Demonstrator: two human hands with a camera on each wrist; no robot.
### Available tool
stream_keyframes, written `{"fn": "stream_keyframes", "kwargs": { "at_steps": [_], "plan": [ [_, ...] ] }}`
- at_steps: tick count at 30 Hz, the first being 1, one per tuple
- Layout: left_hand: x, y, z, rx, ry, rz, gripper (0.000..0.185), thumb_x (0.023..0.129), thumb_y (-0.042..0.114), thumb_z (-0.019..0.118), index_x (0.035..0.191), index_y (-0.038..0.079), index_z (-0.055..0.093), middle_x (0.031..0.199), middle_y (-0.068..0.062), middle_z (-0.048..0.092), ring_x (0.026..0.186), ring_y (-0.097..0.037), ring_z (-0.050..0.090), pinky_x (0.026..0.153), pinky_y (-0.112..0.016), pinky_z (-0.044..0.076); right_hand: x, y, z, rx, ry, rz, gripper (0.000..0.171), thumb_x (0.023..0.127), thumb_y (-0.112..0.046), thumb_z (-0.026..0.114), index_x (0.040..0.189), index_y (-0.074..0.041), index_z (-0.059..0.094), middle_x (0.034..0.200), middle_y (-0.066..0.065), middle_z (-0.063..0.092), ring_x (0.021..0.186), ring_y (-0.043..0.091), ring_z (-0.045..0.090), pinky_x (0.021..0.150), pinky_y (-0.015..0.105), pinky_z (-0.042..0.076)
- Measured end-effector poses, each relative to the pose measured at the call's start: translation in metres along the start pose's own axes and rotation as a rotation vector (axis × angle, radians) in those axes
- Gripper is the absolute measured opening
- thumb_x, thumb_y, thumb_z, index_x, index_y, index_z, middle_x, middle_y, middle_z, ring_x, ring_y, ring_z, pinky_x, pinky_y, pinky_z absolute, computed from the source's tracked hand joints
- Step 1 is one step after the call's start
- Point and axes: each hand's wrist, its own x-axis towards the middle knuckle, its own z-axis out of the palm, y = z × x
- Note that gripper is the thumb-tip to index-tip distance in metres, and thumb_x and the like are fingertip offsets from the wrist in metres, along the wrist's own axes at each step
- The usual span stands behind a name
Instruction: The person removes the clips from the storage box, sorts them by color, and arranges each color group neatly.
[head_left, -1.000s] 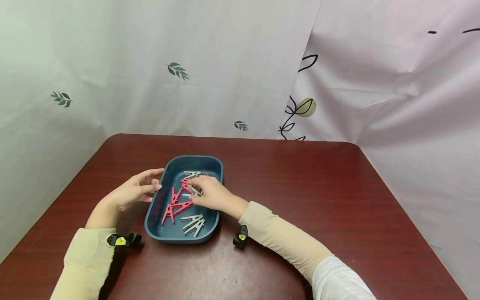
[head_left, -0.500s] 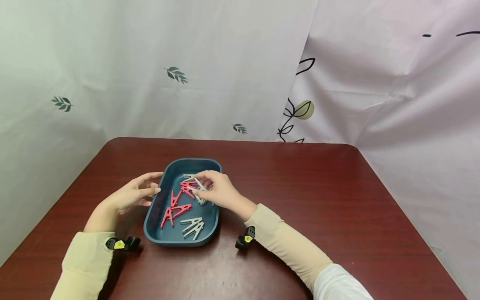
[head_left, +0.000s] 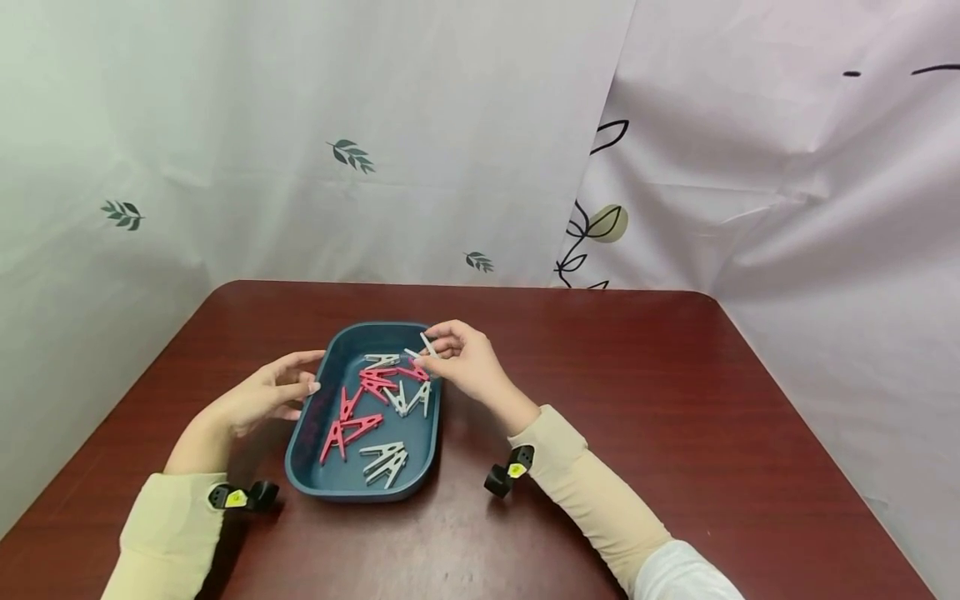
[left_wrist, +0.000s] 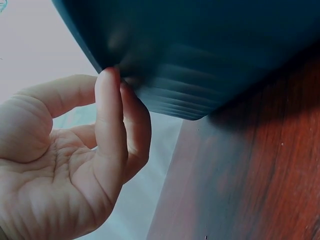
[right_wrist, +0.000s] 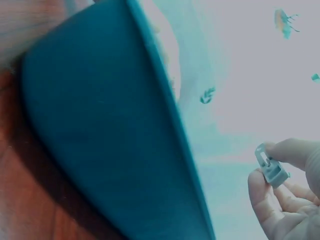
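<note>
A dark blue tray (head_left: 303,421) sits on the red-brown table (head_left: 600,392) and holds several pink clothespins (head_left: 352,427) and white clothespins (head_left: 386,459). My right hand (head_left: 459,362) hovers over the tray's far right rim and pinches one white clothespin (head_left: 424,347) lifted above the pile; the right wrist view shows that white clothespin (right_wrist: 270,166) between the fingertips beside the tray wall (right_wrist: 100,150). My left hand (head_left: 262,392) rests against the tray's left side, fingertips (left_wrist: 107,85) touching the tray wall (left_wrist: 200,65).
White printed curtains (head_left: 450,133) close off the back and both sides of the table. Bare table top lies to the right of the tray and in front of it.
My right hand has risen from the clothespin pile and drawn back to the far right rim, taking one white clothespin with it. The left hand has stayed at the tray's side.
</note>
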Motion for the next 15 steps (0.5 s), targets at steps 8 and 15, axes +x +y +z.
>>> {"fn": "stream_keyframes", "kwargs": {
  "at_steps": [8, 15],
  "plan": [
    [-0.001, -0.001, 0.0, -0.003, 0.013, -0.001, 0.066, 0.095, 0.021, 0.056, 0.148, 0.002, 0.021, 0.117, -0.025, 0.05, 0.089, -0.013, 0.063, 0.073, -0.033, 0.058, 0.002, 0.001, -0.015, -0.021, 0.054, -0.024, 0.027, 0.081, -0.005, 0.074, 0.105, 0.005, 0.065, 0.097, 0.02, 0.067, 0.074, 0.009, 0.061, 0.069, 0.02, 0.053],
    [0.0, -0.001, 0.0, -0.017, 0.009, -0.005, 0.066, 0.095, 0.02, 0.056, 0.148, 0.002, 0.021, 0.113, -0.021, 0.052, 0.086, -0.012, 0.063, 0.073, -0.033, 0.058, 0.004, 0.0, -0.026, 0.02, 0.128, -0.083, 0.023, 0.083, -0.003, 0.071, 0.105, 0.002, 0.068, 0.099, 0.019, 0.067, 0.078, 0.01, 0.059, 0.071, 0.02, 0.053]
  ]
}}
